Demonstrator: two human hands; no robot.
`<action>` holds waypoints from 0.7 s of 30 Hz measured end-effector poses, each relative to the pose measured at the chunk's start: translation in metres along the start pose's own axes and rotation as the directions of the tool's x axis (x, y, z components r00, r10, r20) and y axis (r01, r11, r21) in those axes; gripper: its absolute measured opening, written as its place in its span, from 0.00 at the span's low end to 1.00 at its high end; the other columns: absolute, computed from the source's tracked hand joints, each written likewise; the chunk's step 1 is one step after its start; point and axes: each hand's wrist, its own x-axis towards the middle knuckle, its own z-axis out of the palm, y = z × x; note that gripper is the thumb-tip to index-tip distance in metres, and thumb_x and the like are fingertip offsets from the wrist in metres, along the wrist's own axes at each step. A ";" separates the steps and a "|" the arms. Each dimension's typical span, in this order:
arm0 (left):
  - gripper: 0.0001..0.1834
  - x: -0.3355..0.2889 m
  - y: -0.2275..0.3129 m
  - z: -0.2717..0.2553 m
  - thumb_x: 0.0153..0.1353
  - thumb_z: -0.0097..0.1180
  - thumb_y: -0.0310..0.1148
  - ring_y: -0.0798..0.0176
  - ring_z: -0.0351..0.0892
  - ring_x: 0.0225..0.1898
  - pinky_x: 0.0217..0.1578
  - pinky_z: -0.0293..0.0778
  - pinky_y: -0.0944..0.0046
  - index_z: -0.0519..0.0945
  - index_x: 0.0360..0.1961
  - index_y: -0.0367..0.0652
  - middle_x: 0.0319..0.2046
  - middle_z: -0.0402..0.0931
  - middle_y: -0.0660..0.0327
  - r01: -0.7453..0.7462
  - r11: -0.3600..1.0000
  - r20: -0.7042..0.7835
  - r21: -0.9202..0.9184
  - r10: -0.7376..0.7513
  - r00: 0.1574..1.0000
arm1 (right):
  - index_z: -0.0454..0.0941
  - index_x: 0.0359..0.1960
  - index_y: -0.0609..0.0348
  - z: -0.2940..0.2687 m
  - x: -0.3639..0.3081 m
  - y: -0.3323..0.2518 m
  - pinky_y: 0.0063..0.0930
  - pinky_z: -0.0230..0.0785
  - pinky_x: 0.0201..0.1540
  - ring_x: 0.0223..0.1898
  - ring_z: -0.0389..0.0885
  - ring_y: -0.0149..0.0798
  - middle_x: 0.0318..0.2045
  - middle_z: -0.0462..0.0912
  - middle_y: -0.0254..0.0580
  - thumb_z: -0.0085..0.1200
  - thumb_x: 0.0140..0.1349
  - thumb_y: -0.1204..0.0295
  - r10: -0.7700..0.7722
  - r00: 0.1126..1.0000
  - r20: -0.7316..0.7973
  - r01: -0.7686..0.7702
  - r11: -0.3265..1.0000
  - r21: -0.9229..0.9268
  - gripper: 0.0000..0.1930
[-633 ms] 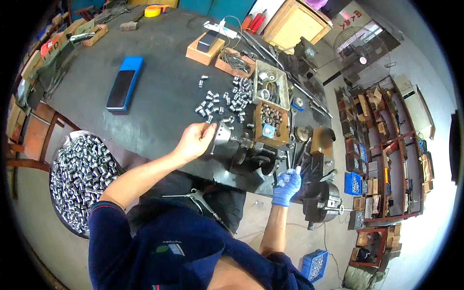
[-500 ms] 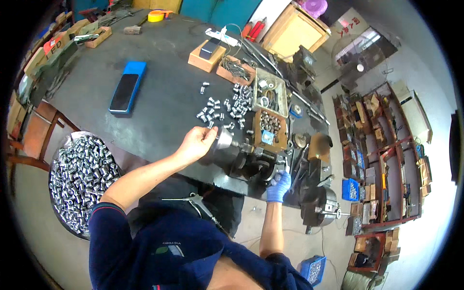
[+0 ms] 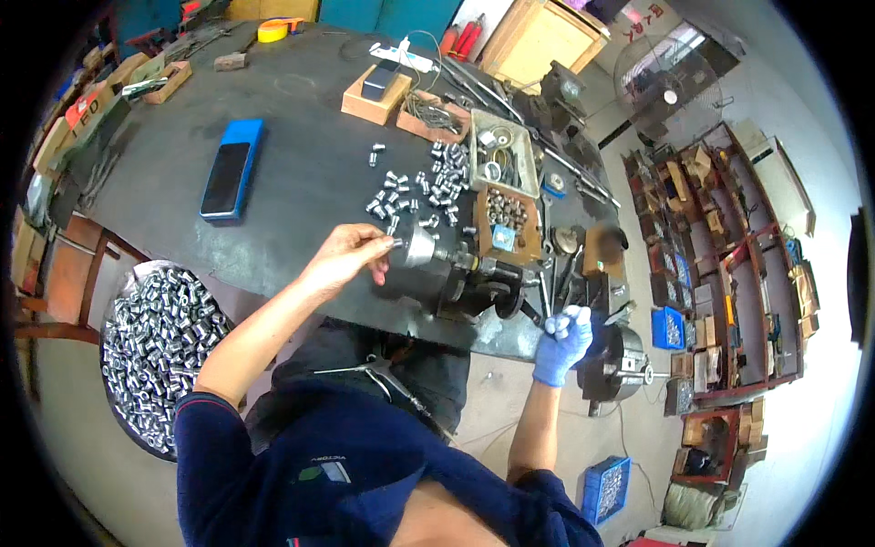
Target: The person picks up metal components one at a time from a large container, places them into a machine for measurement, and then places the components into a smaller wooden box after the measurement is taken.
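My bare left hand (image 3: 351, 257) is closed in a pinch at the left face of a silver cone-shaped collar (image 3: 418, 247). A small metal cylinder (image 3: 398, 243) shows at its fingertips, partly hidden by them. The collar sits on the shaft of a dark bench-mounted fixture (image 3: 483, 290) at the table's near edge. My right hand (image 3: 563, 345), in a blue glove, is raised right of the fixture with its fingers curled; what they hold, if anything, cannot be made out. Loose shiny metal sleeves (image 3: 444, 182) lie on the table beyond my left hand.
A large round container (image 3: 155, 356) heaped with metal sleeves stands at left. Beyond the fixture are a parts box (image 3: 486, 239) and a plastic tray (image 3: 529, 178). A blue-cased device (image 3: 231, 171) lies on the dark table. An air gun (image 3: 383, 376) hangs near my lap.
My right hand has moved right, away from the fixture's lower side. My left hand has shifted slightly left, its fingers now at the collar's face. The view has shifted a little.
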 end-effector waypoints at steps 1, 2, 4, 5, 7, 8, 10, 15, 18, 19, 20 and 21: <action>0.13 -0.005 0.000 -0.002 0.59 0.51 0.36 0.65 0.75 0.22 0.26 0.71 0.69 0.73 0.29 0.33 0.23 0.73 0.57 -0.019 0.999 -0.008 -0.031 0.018 1.000 | 0.73 0.24 0.60 -0.011 -0.013 0.001 0.13 0.55 0.20 0.15 0.62 0.21 0.15 0.68 0.28 0.51 0.59 0.63 -0.022 1.000 -0.008 0.020 0.981 -0.191 0.13; 0.11 -0.011 -0.003 -0.009 0.57 0.53 0.31 0.62 0.77 0.29 0.34 0.72 0.66 0.72 0.34 0.32 0.27 0.74 0.56 0.002 0.994 0.037 -0.108 0.002 0.999 | 0.74 0.25 0.62 -0.023 -0.028 0.001 0.14 0.56 0.21 0.17 0.64 0.22 0.16 0.71 0.29 0.54 0.56 0.64 -0.105 0.994 0.036 0.111 0.925 -0.363 0.12; 0.10 -0.027 -0.011 -0.013 0.54 0.55 0.29 0.59 0.77 0.31 0.36 0.73 0.62 0.72 0.34 0.33 0.28 0.75 0.55 -0.038 0.989 0.014 -0.140 0.041 0.999 | 0.76 0.26 0.61 -0.017 -0.066 0.001 0.15 0.60 0.24 0.20 0.67 0.21 0.19 0.74 0.29 0.57 0.53 0.69 -0.029 0.998 0.064 0.056 0.879 -0.473 0.07; 0.10 -0.037 -0.013 -0.015 0.53 0.56 0.28 0.57 0.78 0.33 0.37 0.73 0.60 0.72 0.35 0.34 0.28 0.76 0.54 -0.058 0.987 0.004 -0.151 0.059 0.998 | 0.77 0.26 0.60 -0.003 -0.090 0.000 0.14 0.61 0.26 0.23 0.68 0.20 0.21 0.75 0.29 0.58 0.52 0.70 0.064 0.994 0.092 -0.009 0.865 -0.502 0.06; 0.12 -0.051 -0.021 -0.018 0.52 0.55 0.24 0.55 0.78 0.35 0.40 0.73 0.60 0.70 0.38 0.34 0.31 0.76 0.54 -0.007 0.970 0.035 -0.244 0.016 0.999 | 0.79 0.31 0.59 0.001 -0.121 0.020 0.19 0.67 0.30 0.27 0.74 0.24 0.26 0.80 0.33 0.58 0.51 0.68 0.545 0.821 0.168 -0.176 0.522 -0.834 0.09; 0.12 -0.056 -0.022 -0.013 0.52 0.55 0.24 0.55 0.78 0.35 0.41 0.73 0.59 0.70 0.38 0.34 0.31 0.76 0.53 0.008 0.957 0.042 -0.290 0.004 0.999 | 0.79 0.33 0.58 -0.012 -0.140 0.056 0.23 0.68 0.33 0.30 0.77 0.30 0.28 0.81 0.37 0.59 0.49 0.63 0.640 0.751 0.163 -0.158 0.414 -0.897 0.13; 0.16 -0.067 -0.034 -0.016 0.52 0.55 0.25 0.53 0.78 0.36 0.42 0.74 0.56 0.70 0.42 0.33 0.31 0.77 0.49 0.047 0.921 0.052 -0.388 -0.029 0.998 | 0.79 0.36 0.57 -0.010 -0.166 0.100 0.31 0.70 0.38 0.35 0.79 0.41 0.32 0.81 0.45 0.58 0.46 0.53 0.793 0.579 0.190 0.056 0.194 -0.979 0.22; 0.20 -0.089 -0.029 -0.014 0.55 0.54 0.29 0.51 0.78 0.36 0.41 0.74 0.56 0.68 0.48 0.32 0.30 0.77 0.47 0.062 0.923 0.054 -0.379 -0.045 0.998 | 0.74 0.45 0.66 0.029 -0.165 0.121 0.30 0.69 0.42 0.38 0.80 0.43 0.33 0.81 0.51 0.60 0.43 0.48 0.944 0.284 0.170 0.314 0.076 -0.946 0.35; 0.18 -0.097 -0.033 -0.018 0.56 0.54 0.31 0.51 0.78 0.36 0.41 0.74 0.55 0.70 0.45 0.32 0.30 0.77 0.47 0.026 0.917 0.027 -0.399 -0.017 0.999 | 0.73 0.44 0.72 0.021 -0.154 0.111 0.19 0.67 0.35 0.30 0.74 0.25 0.26 0.79 0.40 0.62 0.49 0.63 0.925 0.241 0.294 -0.090 0.323 -0.942 0.26; 0.17 -0.100 -0.034 -0.020 0.56 0.54 0.32 0.51 0.78 0.36 0.41 0.74 0.55 0.70 0.44 0.33 0.30 0.77 0.47 0.012 0.912 0.015 -0.411 -0.006 1.000 | 0.73 0.42 0.70 0.018 -0.154 0.105 0.22 0.67 0.35 0.31 0.75 0.27 0.28 0.79 0.38 0.63 0.49 0.63 0.934 0.189 0.304 -0.329 0.352 -0.876 0.25; 0.16 -0.101 -0.036 -0.021 0.57 0.54 0.32 0.51 0.78 0.36 0.41 0.74 0.55 0.71 0.42 0.33 0.30 0.77 0.47 0.001 0.906 0.015 -0.422 0.006 1.000 | 0.74 0.40 0.69 0.018 -0.152 0.105 0.24 0.68 0.37 0.31 0.76 0.32 0.28 0.79 0.41 0.63 0.47 0.59 0.925 0.169 0.341 -0.251 0.375 -0.892 0.26; 0.15 -0.102 -0.039 -0.022 0.57 0.53 0.33 0.51 0.78 0.36 0.41 0.73 0.54 0.71 0.41 0.33 0.30 0.77 0.47 0.002 0.902 0.014 -0.432 0.004 1.000 | 0.75 0.37 0.67 0.018 -0.152 0.107 0.27 0.69 0.39 0.31 0.76 0.36 0.28 0.79 0.45 0.63 0.45 0.55 0.915 0.145 0.376 -0.172 0.398 -0.901 0.27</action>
